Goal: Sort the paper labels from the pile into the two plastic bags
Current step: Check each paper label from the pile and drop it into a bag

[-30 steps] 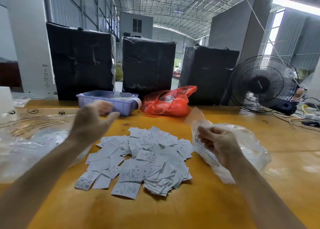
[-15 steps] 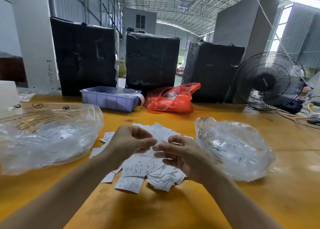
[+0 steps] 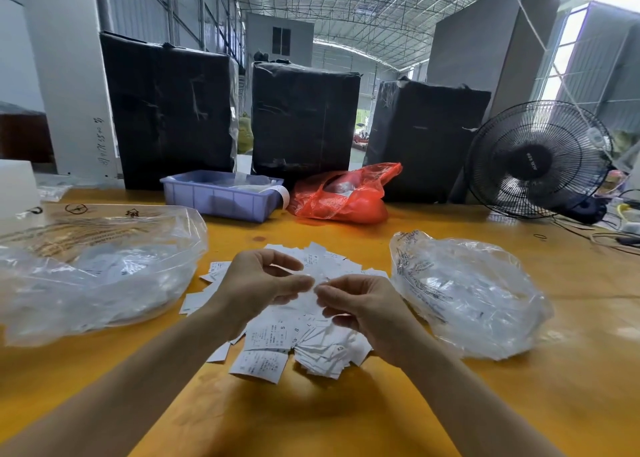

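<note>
Left clear bag [image 3: 97,276] on bench [image 3: 346,418]. Left hand [image 3: 256,287], right hand [image 3: 363,304] meet above label pile [image 3: 277,345], grips curled; held label blurred, cannot tell. Right clear bag [image 3: 467,297] beside. Advice: separate single label, read size first.

The left hand [image 3: 258,288] and right hand [image 3: 360,306] cover the middle of the label pile [image 3: 277,339]. Whether their blurred fingertips pinch a label is perhaps unclear. The bag [image 3: 86,273] left of the hands is cut by the edge.
</note>
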A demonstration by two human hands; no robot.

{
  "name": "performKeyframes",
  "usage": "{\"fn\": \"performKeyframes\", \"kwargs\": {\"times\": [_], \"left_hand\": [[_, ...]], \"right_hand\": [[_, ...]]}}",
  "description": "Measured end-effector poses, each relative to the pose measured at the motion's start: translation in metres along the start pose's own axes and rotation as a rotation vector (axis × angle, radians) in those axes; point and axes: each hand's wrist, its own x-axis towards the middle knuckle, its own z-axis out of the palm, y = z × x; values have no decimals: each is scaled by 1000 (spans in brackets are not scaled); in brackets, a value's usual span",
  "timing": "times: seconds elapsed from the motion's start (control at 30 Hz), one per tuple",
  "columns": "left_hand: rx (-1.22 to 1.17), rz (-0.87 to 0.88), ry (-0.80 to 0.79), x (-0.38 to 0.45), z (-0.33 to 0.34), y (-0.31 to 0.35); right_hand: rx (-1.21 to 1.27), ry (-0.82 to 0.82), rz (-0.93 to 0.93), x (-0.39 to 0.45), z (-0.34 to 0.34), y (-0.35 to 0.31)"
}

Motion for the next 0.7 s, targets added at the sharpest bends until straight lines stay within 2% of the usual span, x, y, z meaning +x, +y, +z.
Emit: {"fn": "performKeyframes", "kwargs": {"times": [0.2, 0.27, 0.37, 0.47, 0.6, 0.7], "left_hand": [[-68, -268, -213, -2, -7, 5], [-125, -284, -182, -2, -8, 5], [-278, -229, -43, 2, -6, 4], [-387, -191, 9, 3, -1, 5], [-442, -120, 84, 3, -4, 7], [-377, -65, 160, 5, -10, 9]], "right_hand": [[174, 153, -47, 3, 1, 0], [212, 157, -53, 4, 0, 0], [168, 86, -62, 2, 5, 2], [-98, 41, -154, 1, 16, 11], [-811, 143, -415, 6, 23, 25], [-1039, 0, -444, 9, 34, 32]]}}
